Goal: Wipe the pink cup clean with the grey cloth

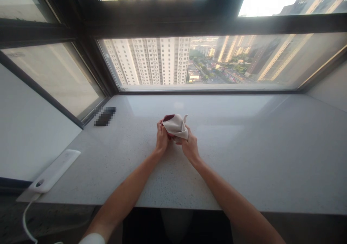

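Observation:
A light beige cloth [176,124] is bunched up between my two hands, above the middle of the white sill. Part of a smooth dark red object [169,117] shows at the cloth's upper left edge; its kind cannot be made out because the cloth covers most of it. My left hand [162,136] is closed round the dark red object from the left side, touching the cloth too. From the right, my right hand [191,142] grips the folded cloth, thumb along its side and some fingers tucked underneath, partly hidden.
A white power strip [55,171] with a cable [25,218] lies at the left end of the sill [257,157]. A dark, pixelated object [105,116] rests near the left window corner. Dark-framed windows [173,92] bound the sill at the back.

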`<state>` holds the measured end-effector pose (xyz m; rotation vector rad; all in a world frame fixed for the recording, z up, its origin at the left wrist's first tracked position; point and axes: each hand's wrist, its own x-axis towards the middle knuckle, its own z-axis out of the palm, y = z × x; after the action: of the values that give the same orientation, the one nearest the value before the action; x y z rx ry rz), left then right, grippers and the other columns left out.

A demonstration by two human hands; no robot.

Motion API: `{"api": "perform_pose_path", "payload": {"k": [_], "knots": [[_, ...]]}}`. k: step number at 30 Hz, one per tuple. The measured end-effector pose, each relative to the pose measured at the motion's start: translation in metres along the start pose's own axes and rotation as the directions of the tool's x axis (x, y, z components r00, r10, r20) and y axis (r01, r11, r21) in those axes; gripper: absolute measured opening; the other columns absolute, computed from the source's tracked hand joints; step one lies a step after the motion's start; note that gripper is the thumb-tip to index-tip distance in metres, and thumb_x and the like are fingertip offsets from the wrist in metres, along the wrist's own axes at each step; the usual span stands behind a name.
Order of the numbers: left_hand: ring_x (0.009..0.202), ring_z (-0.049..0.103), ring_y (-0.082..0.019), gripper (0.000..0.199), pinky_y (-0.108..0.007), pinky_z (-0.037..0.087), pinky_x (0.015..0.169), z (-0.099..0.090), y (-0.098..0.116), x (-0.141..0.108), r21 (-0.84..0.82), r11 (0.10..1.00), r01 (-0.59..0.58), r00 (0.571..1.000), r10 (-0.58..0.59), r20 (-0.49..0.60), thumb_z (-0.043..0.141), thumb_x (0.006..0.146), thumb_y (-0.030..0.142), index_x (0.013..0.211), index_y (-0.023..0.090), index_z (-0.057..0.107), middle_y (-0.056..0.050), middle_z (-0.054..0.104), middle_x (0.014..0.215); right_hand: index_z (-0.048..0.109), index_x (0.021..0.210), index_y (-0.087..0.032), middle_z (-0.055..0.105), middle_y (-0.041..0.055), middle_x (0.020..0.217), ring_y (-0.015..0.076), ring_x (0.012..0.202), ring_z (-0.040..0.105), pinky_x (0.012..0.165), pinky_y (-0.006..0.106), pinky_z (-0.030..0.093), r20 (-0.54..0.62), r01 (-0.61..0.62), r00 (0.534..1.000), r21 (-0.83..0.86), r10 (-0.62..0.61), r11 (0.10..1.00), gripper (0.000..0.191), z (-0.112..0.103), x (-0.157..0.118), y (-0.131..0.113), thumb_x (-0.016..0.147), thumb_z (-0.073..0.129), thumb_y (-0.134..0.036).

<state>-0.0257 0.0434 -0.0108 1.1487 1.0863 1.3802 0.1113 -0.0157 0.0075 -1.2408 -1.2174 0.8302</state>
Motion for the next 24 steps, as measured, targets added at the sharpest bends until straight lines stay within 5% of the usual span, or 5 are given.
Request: {"api": "perform_pose_path", "payload": {"k": [5, 10, 15, 20, 24], "knots": [[0.044, 0.05, -0.009, 0.074, -0.02, 0.039, 0.043, -0.003, 0.004, 0.004, -0.039, 0.999, 0.014, 1.0, -0.013, 0.018, 0.055, 0.101, 0.076, 0.155, 0.026, 0.047, 0.005, 0.063, 0.075, 0.057, 0.16, -0.027, 0.063, 0.0157, 0.159, 0.0357, 0.128, 0.073, 0.101, 0.049, 0.064, 0.045, 0.269, 0.96, -0.437, -0.278, 0.858, 0.075, -0.019, 0.009, 0.007, 0.087, 0.063, -0.017], [0.038, 0.046, -0.008, 0.074, -0.021, 0.033, 0.042, -0.003, 0.004, 0.006, 0.012, 0.997, 0.073, 0.994, -0.073, 0.079, 0.065, 0.098, 0.07, 0.154, 0.024, 0.051, 0.005, 0.062, 0.069, 0.057, 0.16, -0.024, 0.065, 0.0165, 0.157, 0.0348, 0.124, 0.074, 0.099, 0.046, 0.062, 0.119, 0.332, 0.941, -0.508, -0.317, 0.795, 0.073, -0.03, 0.02, 0.014, 0.087, 0.069, -0.022], [0.055, 0.062, -0.015, 0.061, -0.025, 0.046, 0.054, -0.011, 0.01, 0.01, 0.161, 0.985, 0.057, 0.998, -0.059, 0.011, 0.063, 0.1, 0.059, 0.149, 0.022, 0.06, -0.006, 0.076, 0.092, 0.078, 0.133, -0.024, 0.083, 0.0097, 0.126, 0.0304, 0.104, 0.078, 0.089, 0.038, 0.057, 0.093, 0.301, 0.952, -0.473, -0.293, 0.828, 0.054, -0.045, 0.028, 0.011, 0.081, 0.065, -0.019], [0.074, 0.071, -0.023, 0.056, -0.03, 0.052, 0.064, -0.016, 0.015, 0.014, 0.302, 0.949, 0.095, 0.995, -0.098, -0.005, 0.047, 0.106, 0.049, 0.152, 0.02, 0.06, -0.012, 0.08, 0.108, 0.082, 0.112, -0.017, 0.082, 0.0057, 0.088, 0.0257, 0.081, 0.07, 0.07, 0.031, 0.048, -0.253, 0.077, 0.953, -0.324, -0.165, 0.943, 0.042, -0.059, 0.036, 0.019, 0.078, 0.059, -0.027], [0.101, 0.074, -0.03, 0.047, -0.038, 0.056, 0.085, -0.01, 0.017, 0.015, 0.399, 0.915, 0.057, 0.998, -0.062, -0.001, 0.046, 0.105, 0.042, 0.14, 0.021, 0.07, -0.013, 0.081, 0.119, 0.07, 0.077, -0.02, 0.072, 0.0014, 0.07, 0.0222, 0.071, 0.06, 0.063, 0.03, 0.042, -0.367, -0.084, 0.93, -0.195, 0.007, 0.977, 0.019, -0.06, 0.044, 0.036, 0.076, 0.059, -0.036]]}}
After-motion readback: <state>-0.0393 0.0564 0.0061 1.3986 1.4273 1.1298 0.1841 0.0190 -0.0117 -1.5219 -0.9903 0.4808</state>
